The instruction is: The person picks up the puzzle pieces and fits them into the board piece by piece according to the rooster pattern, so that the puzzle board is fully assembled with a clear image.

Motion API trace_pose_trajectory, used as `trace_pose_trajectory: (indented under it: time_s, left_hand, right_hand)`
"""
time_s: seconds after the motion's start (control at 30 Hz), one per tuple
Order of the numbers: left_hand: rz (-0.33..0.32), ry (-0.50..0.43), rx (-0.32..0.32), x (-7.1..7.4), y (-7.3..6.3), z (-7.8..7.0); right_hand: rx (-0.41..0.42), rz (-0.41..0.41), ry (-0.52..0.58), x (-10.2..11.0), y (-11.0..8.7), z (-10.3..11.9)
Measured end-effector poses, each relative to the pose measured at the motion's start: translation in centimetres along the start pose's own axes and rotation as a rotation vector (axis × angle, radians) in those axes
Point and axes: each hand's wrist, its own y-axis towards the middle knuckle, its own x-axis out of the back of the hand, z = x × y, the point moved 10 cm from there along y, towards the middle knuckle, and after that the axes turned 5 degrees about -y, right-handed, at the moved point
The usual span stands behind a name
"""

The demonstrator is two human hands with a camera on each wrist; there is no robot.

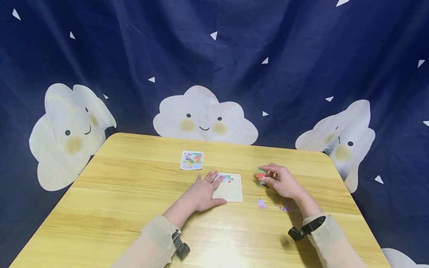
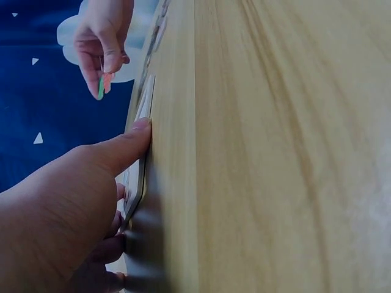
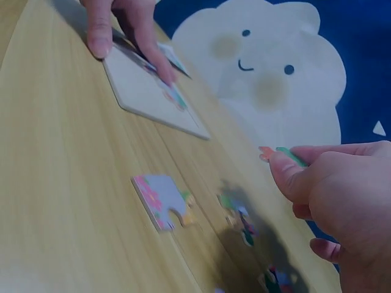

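Tabletop: Wood runs to a far edge along the dark blue curtain; I work well inside its left and right edges.
Gap: A strip of wood separates the right edge of the pale board from the loose pieces farther right.
Head view: The picture card lies apart from the board, to its far left; a colourful jigsaw section sits at the board's far side, beside the fingers of my left hand.
Right wrist view: Pink flowers and a rounded notch show on the lilac piece; a multicoloured piece lies partly in shadow.
Left wrist view: The board appears nearly edge-on, my thumb at its near edge.
Left grip: Fingers lie extended over the board's left part, clenched on nothing.
Right grip: My right hand pinches the red-and-green piece between thumb and finger.
Held piece: It is at my fingertips, raised above the table, right of the board; the lilac piece lies on the near side.
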Motion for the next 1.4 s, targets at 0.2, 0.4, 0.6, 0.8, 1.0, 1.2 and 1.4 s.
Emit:
trace_pose_trajectory:
  time_s: [0.2,0.4,0.6,0.8,1.0,1.2,1.4]
  left_hand:
    - [0.000,0.008,-0.001,-0.1,0.0,0.0]
    - [0.006,0.012,0.007,-0.2,0.0,0.1]
    - [0.012,0.011,0.009,-0.2,0.1,0.1]
    - [0.000,0.008,-0.002,-0.1,0.1,0.0]
    - [-0.003,0.009,-0.001,-0.1,0.1,0.0]
    - [-0.002,0.011,0.005,-0.1,0.1,0.1]
    - [0.003,0.009,0.015,0.0,0.0,0.1]
  right_hand:
    - [0.006,0.008,0.003,-1.0,0.6,0.8]
    - [0.017,0.021,0.048,-2.2,1.3,1.5]
    - [0.026,0.029,0.053,-3.5,1.8,1.9]
    - [0.028,0.039,0.023,-4.7,2.2,2.4]
    - [0.037,0.041,-0.016,-5.7,2.5,2.8]
    - [0.067,0.045,-0.027,-6.7,2.6,2.9]
    - [0.061,0.083,-0.036,-7.4,2.7,3.3]
